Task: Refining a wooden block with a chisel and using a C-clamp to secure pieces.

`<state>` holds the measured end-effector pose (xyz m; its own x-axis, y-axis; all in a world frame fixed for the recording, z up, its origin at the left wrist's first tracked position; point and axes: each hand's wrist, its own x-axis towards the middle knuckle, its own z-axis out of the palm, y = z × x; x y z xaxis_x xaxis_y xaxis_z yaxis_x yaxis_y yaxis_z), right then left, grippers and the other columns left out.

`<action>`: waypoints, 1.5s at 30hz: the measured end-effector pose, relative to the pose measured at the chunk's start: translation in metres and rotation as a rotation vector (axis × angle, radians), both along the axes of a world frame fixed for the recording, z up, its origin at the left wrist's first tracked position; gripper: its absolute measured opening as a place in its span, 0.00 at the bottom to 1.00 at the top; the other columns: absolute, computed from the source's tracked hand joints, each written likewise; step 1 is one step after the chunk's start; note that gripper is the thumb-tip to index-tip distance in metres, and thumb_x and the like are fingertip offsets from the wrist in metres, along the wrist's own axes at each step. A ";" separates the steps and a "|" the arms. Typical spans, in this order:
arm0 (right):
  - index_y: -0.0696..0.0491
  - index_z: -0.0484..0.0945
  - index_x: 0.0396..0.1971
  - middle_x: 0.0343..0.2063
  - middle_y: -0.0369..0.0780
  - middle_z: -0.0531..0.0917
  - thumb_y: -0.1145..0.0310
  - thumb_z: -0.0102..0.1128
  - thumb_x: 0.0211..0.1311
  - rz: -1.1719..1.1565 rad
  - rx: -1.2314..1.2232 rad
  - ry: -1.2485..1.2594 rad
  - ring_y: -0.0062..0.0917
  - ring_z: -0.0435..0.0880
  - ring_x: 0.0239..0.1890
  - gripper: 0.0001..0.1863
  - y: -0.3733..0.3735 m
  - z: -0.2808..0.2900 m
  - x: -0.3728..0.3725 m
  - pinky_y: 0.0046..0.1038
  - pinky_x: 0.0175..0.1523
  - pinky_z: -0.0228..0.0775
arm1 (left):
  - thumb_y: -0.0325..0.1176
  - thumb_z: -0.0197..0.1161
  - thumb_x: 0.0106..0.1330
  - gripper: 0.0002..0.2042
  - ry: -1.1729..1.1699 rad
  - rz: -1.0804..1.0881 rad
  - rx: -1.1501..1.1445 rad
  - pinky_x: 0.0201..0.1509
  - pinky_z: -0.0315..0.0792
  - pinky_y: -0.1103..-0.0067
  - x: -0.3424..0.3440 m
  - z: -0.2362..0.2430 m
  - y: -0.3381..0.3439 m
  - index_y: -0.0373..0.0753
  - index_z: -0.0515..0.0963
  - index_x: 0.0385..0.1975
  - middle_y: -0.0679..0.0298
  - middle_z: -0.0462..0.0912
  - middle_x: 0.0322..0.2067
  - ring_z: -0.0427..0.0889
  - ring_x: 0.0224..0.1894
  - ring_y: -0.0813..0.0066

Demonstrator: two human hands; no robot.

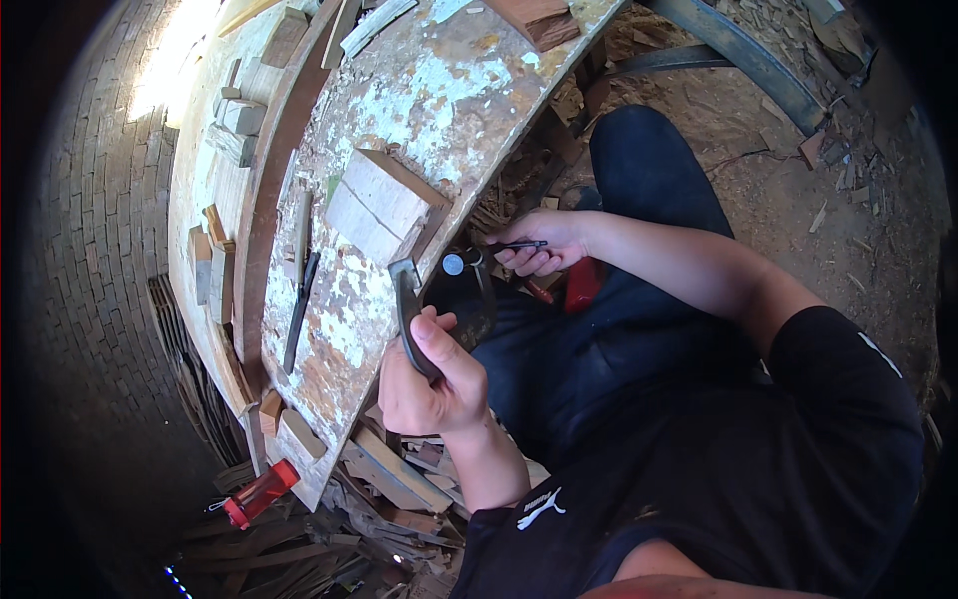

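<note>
A dark metal G-clamp [407, 307] is held between my two hands, beside the near edge of the workbench. My left hand [424, 379] is closed round its curved frame, fingers wrapped and thumb on top. The fixed jaw sticks up above that hand, facing the round pale pad [453, 265] of the screw across a gap. At the screw end, my right hand [547, 243] grips the thin dark turning bar [521, 245]. Just beyond the clamp sits a pale wooden block [374, 205] on the bench; the clamp's jaws have nothing between them.
The paint-stained workbench [429, 90] runs along my left. On it lie a long dark tool [299, 314], several wood offcuts and a reddish wood piece [539, 22]. A red bottle [261, 494] is at its near end. Wood scraps [409, 469] litter the floor.
</note>
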<state>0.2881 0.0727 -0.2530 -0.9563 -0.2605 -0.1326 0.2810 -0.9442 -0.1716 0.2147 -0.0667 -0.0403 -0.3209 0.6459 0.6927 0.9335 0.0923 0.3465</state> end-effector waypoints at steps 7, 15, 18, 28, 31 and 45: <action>0.52 0.67 0.30 0.15 0.27 0.61 0.57 0.43 0.78 -0.013 -0.065 -0.007 0.11 0.55 0.12 0.17 0.002 -0.005 -0.004 0.15 0.12 0.46 | 0.27 0.58 0.70 0.14 0.027 0.070 0.019 0.23 0.72 0.78 0.000 -0.014 -0.002 0.28 0.81 0.21 0.59 0.83 0.17 0.81 0.17 0.67; 0.54 0.68 0.31 0.16 0.27 0.61 0.64 0.41 0.76 -0.050 -0.114 0.039 0.11 0.57 0.14 0.13 0.017 -0.015 -0.027 0.14 0.13 0.47 | 0.32 0.56 0.74 0.17 0.075 0.092 0.027 0.24 0.70 0.82 -0.004 -0.014 0.007 0.27 0.83 0.26 0.60 0.84 0.17 0.80 0.18 0.75; 0.54 0.68 0.31 0.15 0.27 0.61 0.60 0.41 0.78 -0.072 -0.035 0.033 0.11 0.57 0.13 0.16 0.018 -0.007 -0.028 0.14 0.12 0.48 | 0.32 0.56 0.74 0.17 0.069 0.113 0.023 0.24 0.70 0.82 -0.005 -0.013 0.009 0.27 0.83 0.26 0.60 0.84 0.17 0.80 0.18 0.75; 0.58 0.74 0.44 0.21 0.32 0.71 0.66 0.47 0.76 -0.317 0.055 0.003 0.16 0.69 0.20 0.11 0.009 -0.016 -0.021 0.18 0.24 0.65 | 0.34 0.56 0.75 0.18 -0.038 0.192 -0.024 0.25 0.68 0.84 -0.006 -0.003 0.020 0.27 0.83 0.28 0.61 0.84 0.17 0.79 0.19 0.80; 0.58 0.74 0.54 0.34 0.38 0.80 0.73 0.52 0.72 -0.483 0.061 -0.117 0.25 0.81 0.36 0.14 -0.007 -0.018 -0.012 0.26 0.40 0.75 | 0.35 0.57 0.74 0.18 -0.049 0.210 -0.040 0.26 0.68 0.84 -0.009 -0.006 0.024 0.27 0.83 0.27 0.61 0.84 0.17 0.79 0.19 0.81; 0.59 0.76 0.54 0.47 0.44 0.83 0.65 0.56 0.73 -0.463 -0.040 0.125 0.33 0.83 0.52 0.17 -0.013 -0.038 -0.015 0.37 0.56 0.76 | 0.38 0.56 0.76 0.20 -0.157 0.167 -0.027 0.28 0.70 0.84 -0.008 -0.011 0.027 0.28 0.82 0.26 0.60 0.83 0.18 0.81 0.21 0.78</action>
